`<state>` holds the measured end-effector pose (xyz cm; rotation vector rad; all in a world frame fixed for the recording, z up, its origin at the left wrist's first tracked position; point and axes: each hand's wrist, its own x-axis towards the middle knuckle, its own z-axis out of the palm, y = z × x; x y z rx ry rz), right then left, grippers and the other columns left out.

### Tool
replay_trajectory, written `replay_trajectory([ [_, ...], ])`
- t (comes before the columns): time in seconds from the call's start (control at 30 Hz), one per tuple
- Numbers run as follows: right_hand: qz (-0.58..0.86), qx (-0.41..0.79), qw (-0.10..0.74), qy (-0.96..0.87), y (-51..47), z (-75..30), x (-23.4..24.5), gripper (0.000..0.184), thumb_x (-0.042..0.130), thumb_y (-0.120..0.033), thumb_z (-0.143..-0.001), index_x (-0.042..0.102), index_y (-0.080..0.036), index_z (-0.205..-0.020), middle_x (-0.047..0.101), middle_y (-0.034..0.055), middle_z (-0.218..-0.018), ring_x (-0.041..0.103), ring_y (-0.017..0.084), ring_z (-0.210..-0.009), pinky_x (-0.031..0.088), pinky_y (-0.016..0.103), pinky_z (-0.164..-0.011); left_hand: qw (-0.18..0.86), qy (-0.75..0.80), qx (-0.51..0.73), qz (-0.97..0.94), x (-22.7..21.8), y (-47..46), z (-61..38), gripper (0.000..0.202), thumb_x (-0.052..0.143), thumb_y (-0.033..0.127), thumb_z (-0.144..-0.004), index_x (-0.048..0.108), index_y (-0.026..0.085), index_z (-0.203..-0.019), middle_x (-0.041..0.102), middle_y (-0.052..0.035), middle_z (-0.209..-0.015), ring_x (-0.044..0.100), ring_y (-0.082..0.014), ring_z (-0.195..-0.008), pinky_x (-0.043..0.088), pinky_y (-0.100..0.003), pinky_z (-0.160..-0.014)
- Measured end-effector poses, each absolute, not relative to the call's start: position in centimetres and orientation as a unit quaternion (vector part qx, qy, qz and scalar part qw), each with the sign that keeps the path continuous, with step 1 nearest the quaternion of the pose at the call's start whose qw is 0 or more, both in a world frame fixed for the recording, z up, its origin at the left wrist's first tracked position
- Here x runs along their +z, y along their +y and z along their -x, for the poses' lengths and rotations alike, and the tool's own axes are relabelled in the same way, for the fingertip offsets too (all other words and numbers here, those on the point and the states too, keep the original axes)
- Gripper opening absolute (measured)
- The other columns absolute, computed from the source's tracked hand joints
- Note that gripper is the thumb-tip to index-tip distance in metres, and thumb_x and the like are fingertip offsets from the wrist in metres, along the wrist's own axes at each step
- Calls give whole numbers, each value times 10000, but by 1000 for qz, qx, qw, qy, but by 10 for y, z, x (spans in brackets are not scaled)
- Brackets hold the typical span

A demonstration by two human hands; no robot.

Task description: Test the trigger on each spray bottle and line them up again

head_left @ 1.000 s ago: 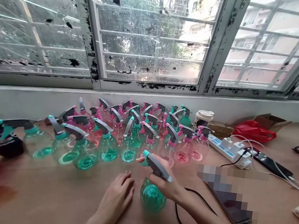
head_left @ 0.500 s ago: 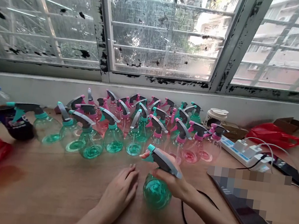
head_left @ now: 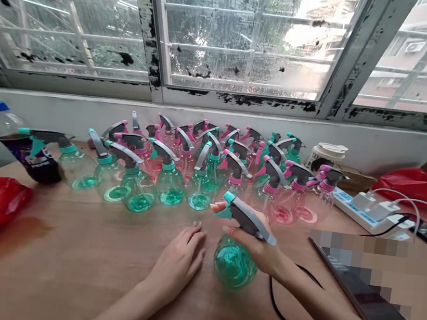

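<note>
A green spray bottle (head_left: 235, 263) is in the near middle of a wooden counter (head_left: 85, 264), with a crowd of spray bottles (head_left: 200, 166), pink and green, standing farther off toward the window. The right hand (head_left: 264, 256) grasps it around the neck, below the grey-and-teal spray head, with fingertips beside the trigger. The left hand (head_left: 180, 255) holds nothing; it rests on the counter just left of the bottle, fingers loosely together and apart from the glassy body.

For a steady hold, the neck is probably best seated deep in the palm, the wrist firm and the trigger finger drawing straight back so the rounded body does not rock. The left hand could usefully brace the base. The arm seems best clear of the black cable (head_left: 276, 306) at its left.

The bottle is roughly upright, its long axis running from base to head. The nozzle points left and far, toward the other bottles; the grey rear of the head slopes down to the right and near. Whether the base touches the counter is hard to tell.
</note>
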<state>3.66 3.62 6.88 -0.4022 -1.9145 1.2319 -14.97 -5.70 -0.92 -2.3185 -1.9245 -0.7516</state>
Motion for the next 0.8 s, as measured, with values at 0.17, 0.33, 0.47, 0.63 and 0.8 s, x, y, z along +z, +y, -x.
replay_trajectory([
  [0.17,163,478,401,-764,35,-38,67,382,561,-168,-822,652,-253,-1183,665,5,-748,630,205,-693,518,342,-706,16,-620,-245,745,-7,-58,150,268,472,187,-939,563,179,-1191,564,-144,-1346,524,-278,-1269,461,-478,-1037],
  [0.33,154,491,411,-752,35,-38,70,327,565,-145,-810,666,-239,-1107,666,29,-887,633,211,-825,510,366,-811,21,-617,-252,745,-9,-58,151,279,483,186,-936,565,192,-1203,571,-131,-1344,526,-272,-1268,460,-471,-1042],
  [0.47,130,537,405,-729,34,-38,71,252,624,-173,-819,649,-242,-1060,646,36,-1035,612,208,-987,478,370,-921,15,-623,-238,745,-8,-58,150,290,480,179,-941,557,172,-1220,560,-146,-1352,514,-272,-1279,450,-467,-1053],
  [0.63,143,563,406,-705,32,-37,68,139,650,-231,-841,631,-221,-978,626,20,-916,622,169,-843,516,282,-738,10,-623,-236,745,-7,-58,150,314,484,179,-938,550,192,-1245,556,-131,-1361,512,-270,-1283,446,-468,-1056],
  [0.8,162,521,409,-732,31,-38,68,113,629,-238,-840,632,-216,-951,630,24,-886,607,169,-761,510,302,-726,15,-620,-239,747,-8,-58,151,295,477,188,-941,560,193,-1224,559,-134,-1358,521,-276,-1275,453,-477,-1045],
])
